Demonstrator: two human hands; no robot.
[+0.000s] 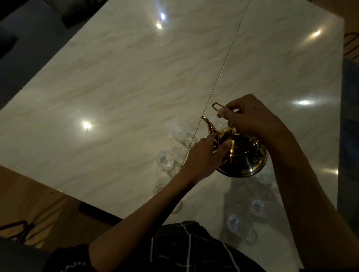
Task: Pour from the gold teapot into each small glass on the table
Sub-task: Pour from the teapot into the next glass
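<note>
The gold teapot (pixel 242 156) stands on the pale marble table (pixel 136 77), its spout pointing up and left. My right hand (pixel 254 118) grips the wire handle above the lid. My left hand (pixel 204 157) presses against the pot's left side by the lid rim. Several small clear glasses ring the pot: one (pixel 179 131) just left of the spout, one (pixel 164 159) below it, one (pixel 159 189) partly hidden by my left forearm, and two (pixel 257 207) (pixel 239 225) near the table's front edge. No liquid stream is visible.
A thin gold seam (pixel 228 62) runs across the table top. Dark upholstered seats (pixel 36 19) stand along the left. A slatted chair back (pixel 356 48) is at the far right. The table's near-left edge drops to a wooden floor (pixel 19 199).
</note>
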